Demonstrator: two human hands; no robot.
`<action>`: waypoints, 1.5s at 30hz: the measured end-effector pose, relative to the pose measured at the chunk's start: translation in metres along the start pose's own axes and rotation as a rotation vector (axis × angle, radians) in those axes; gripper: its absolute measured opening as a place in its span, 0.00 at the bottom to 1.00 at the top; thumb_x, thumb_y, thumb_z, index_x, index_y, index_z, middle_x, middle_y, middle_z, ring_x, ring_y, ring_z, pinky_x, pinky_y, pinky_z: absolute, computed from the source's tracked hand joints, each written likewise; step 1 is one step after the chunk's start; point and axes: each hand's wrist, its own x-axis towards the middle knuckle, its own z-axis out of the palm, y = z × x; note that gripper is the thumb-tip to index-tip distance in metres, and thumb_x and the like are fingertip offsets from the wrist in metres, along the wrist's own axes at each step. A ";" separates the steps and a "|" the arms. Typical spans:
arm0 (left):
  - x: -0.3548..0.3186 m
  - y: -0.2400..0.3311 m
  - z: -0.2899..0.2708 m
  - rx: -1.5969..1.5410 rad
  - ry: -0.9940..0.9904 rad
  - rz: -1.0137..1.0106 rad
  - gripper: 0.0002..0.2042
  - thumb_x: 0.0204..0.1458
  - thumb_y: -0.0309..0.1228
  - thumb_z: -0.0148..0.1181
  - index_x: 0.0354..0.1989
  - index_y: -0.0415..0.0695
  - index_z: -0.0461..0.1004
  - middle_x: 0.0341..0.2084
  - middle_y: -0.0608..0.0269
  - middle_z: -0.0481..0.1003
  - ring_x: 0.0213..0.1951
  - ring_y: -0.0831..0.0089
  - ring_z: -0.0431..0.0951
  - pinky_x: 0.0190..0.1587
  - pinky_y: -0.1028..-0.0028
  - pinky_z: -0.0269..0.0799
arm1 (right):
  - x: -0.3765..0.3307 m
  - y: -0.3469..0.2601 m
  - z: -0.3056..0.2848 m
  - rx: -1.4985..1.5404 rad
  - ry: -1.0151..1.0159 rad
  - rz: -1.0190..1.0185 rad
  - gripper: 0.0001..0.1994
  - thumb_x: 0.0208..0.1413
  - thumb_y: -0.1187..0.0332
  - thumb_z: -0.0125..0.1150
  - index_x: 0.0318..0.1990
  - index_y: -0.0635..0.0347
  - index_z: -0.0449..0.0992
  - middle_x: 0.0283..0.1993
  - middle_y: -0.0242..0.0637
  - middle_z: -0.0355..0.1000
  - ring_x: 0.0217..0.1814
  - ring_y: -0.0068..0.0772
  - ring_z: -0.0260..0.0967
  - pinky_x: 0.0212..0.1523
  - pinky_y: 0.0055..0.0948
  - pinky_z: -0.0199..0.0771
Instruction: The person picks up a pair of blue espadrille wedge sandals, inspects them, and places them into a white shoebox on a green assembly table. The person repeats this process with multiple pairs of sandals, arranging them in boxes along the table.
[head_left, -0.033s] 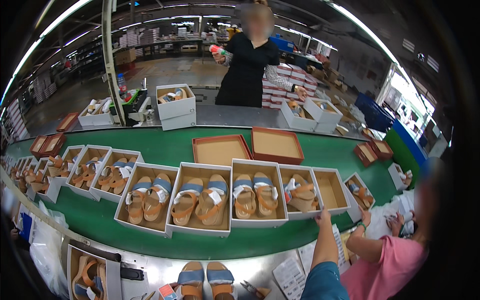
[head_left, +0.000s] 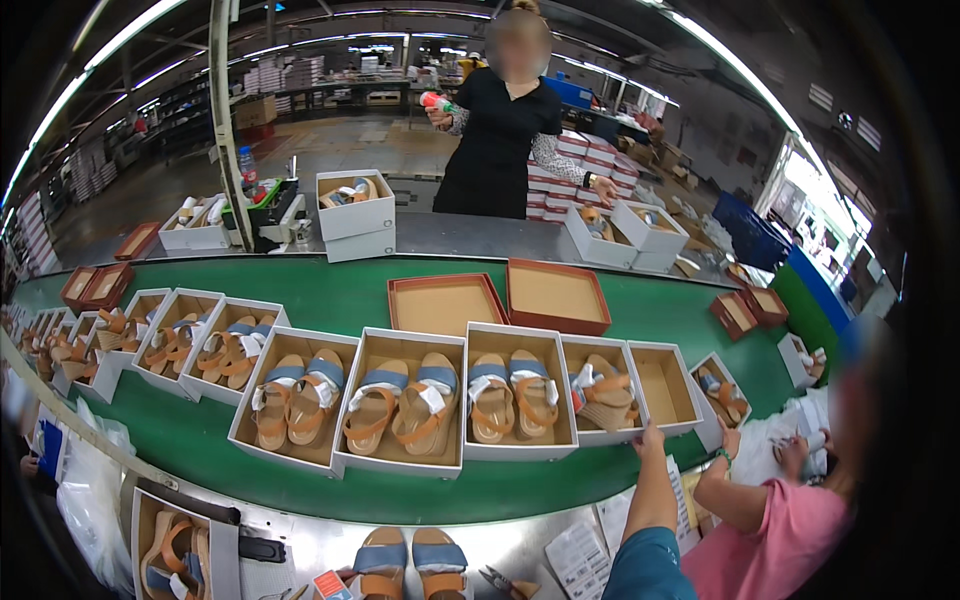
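My right hand (head_left: 650,436), at the end of a teal sleeve, touches the near edge of a white shoebox (head_left: 608,437) on the green belt, beside its right corner. Its fingers are partly hidden against the box. Inside lies a tan wedge sandal (head_left: 607,391) with white wrapping. An open shoebox with a bare brown inside (head_left: 664,385) adjoins it on the right. At the lower edge, a pair of blue-and-tan sandals (head_left: 381,558) lies on the metal table. Beside them, next to a red-and-blue tag (head_left: 332,585), only a sliver of my left hand (head_left: 348,574) shows; its grip is hidden.
Several open boxes of sandals (head_left: 402,402) line the belt (head_left: 420,500) leftward. Red-brown lids (head_left: 556,295) lie behind them. A co-worker in pink (head_left: 770,530) reaches toward a box (head_left: 718,390) on the right. Another person in black (head_left: 500,140) stands across the belt. Snips (head_left: 505,580) lie on the table.
The whole view has shifted slightly. My right hand stays at the box edge. The pink-sleeved co-worker's farther hand has moved a little.
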 end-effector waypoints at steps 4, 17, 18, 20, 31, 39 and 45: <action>-0.006 0.038 -0.026 -0.250 -0.048 -0.309 0.14 0.55 0.24 0.58 0.49 0.32 0.72 0.32 0.57 0.78 0.35 0.70 0.78 0.42 0.72 0.74 | 0.052 -0.058 -0.063 -0.043 0.143 -0.076 0.16 0.59 0.62 0.48 0.46 0.65 0.70 0.34 0.44 0.68 0.31 0.38 0.67 0.26 0.40 0.70; 0.029 0.091 -0.038 0.259 0.164 -0.062 0.15 0.60 0.31 0.53 0.52 0.36 0.72 0.36 0.55 0.78 0.33 0.74 0.76 0.38 0.75 0.73 | 0.011 -0.069 -0.004 -1.100 0.149 -0.749 0.24 0.54 0.58 0.60 0.54 0.64 0.71 0.48 0.54 0.74 0.49 0.50 0.72 0.53 0.40 0.70; 0.029 0.100 -0.035 0.283 0.145 -0.056 0.15 0.60 0.31 0.54 0.51 0.35 0.72 0.36 0.55 0.78 0.34 0.74 0.76 0.39 0.75 0.73 | 0.017 -0.067 -0.001 -1.074 0.080 -0.624 0.22 0.53 0.57 0.61 0.51 0.65 0.74 0.45 0.52 0.75 0.46 0.47 0.73 0.49 0.40 0.71; 0.030 0.120 -0.028 0.265 0.124 -0.033 0.15 0.59 0.30 0.56 0.50 0.35 0.73 0.38 0.55 0.78 0.38 0.73 0.77 0.43 0.73 0.73 | 0.018 -0.062 0.007 -1.030 0.035 -0.506 0.20 0.53 0.56 0.63 0.44 0.65 0.77 0.39 0.50 0.77 0.41 0.43 0.74 0.44 0.38 0.72; 0.037 0.158 -0.004 0.067 0.050 0.055 0.16 0.61 0.29 0.53 0.56 0.37 0.69 0.47 0.54 0.75 0.47 0.70 0.75 0.49 0.72 0.72 | -0.159 -0.171 0.013 -0.567 0.143 -0.921 0.20 0.60 0.52 0.56 0.37 0.65 0.77 0.33 0.48 0.76 0.34 0.45 0.72 0.40 0.39 0.70; 0.032 0.297 0.100 -0.428 -0.146 0.500 0.37 0.56 0.37 0.57 0.71 0.47 0.43 0.68 0.53 0.50 0.67 0.62 0.54 0.63 0.59 0.58 | -0.463 -0.052 0.021 -0.148 -0.567 -1.342 0.06 0.48 0.74 0.66 0.35 0.63 0.78 0.42 0.46 0.74 0.36 0.42 0.75 0.39 0.34 0.75; -0.014 0.276 0.065 -0.896 0.047 0.186 0.31 0.60 0.49 0.47 0.65 0.42 0.55 0.63 0.55 0.60 0.64 0.62 0.59 0.64 0.61 0.56 | -0.571 0.053 -0.014 -0.321 -0.916 -1.380 0.13 0.53 0.71 0.63 0.45 0.65 0.76 0.63 0.62 0.60 0.53 0.47 0.73 0.48 0.34 0.77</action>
